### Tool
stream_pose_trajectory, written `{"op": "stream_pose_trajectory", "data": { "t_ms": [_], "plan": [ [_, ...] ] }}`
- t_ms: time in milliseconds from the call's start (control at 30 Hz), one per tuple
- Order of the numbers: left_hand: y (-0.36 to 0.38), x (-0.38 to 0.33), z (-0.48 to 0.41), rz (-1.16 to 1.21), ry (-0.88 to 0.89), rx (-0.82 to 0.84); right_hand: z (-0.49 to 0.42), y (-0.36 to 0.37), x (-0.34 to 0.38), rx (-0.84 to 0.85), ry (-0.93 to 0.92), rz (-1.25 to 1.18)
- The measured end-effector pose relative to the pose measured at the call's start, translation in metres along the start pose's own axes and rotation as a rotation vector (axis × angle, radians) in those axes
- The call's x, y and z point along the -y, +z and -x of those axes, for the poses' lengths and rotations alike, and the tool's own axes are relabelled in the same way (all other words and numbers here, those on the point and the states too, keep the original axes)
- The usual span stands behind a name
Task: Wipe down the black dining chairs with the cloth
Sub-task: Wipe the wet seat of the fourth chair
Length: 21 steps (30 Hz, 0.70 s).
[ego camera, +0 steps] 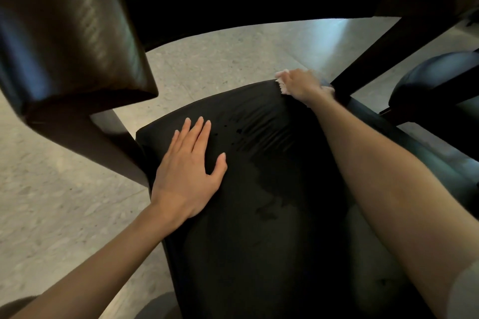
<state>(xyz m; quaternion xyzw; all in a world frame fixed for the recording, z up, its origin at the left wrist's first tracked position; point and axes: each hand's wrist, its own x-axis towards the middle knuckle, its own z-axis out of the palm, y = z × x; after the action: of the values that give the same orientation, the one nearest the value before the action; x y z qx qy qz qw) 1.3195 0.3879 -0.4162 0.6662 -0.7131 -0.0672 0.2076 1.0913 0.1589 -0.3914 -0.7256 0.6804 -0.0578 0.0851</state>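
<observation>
We lean over the black chair seat [259, 189], glossy and damp-streaked at centre, with speckled floor [64, 202] open beyond its 9 and 12 o'clock edges. A second chair [435, 80] crowds 2 o'clock. Our left hand [189, 171] lies flat, fingers spread; our right hand [300, 85], blurred, clutches the pale cloth [281, 85] on the 1 o'clock rim.

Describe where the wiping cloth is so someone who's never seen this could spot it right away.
Start at the black chair seat filling the middle of the view and go to its far right corner. There the right hand covers the cloth, only a ragged edge showing. It is the one whitish thing against the dark upholstery.
</observation>
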Motion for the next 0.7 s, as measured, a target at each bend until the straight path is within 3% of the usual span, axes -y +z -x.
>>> {"op": "stream_pose_trajectory", "data": {
  "t_ms": [200,333,500,600,700],
  "plan": [
    [-0.004,-0.006,0.008,0.183,-0.125,-0.080,0.044,0.019,0.085,0.016,-0.365,-0.036],
    [-0.007,-0.001,0.019,0.271,-0.169,-0.164,0.066,0.027,0.115,0.080,-0.464,-0.111],
    [-0.017,0.011,0.047,0.246,-0.123,-0.106,0.118,0.030,0.133,0.159,-0.639,-0.164],
    [-0.022,0.015,0.060,0.197,-0.119,-0.060,0.136,0.024,0.123,0.175,-0.695,-0.348],
    [-0.025,0.022,0.066,0.143,-0.090,-0.044,0.127,0.009,0.101,-0.047,-0.495,-0.544]
  ]
}}
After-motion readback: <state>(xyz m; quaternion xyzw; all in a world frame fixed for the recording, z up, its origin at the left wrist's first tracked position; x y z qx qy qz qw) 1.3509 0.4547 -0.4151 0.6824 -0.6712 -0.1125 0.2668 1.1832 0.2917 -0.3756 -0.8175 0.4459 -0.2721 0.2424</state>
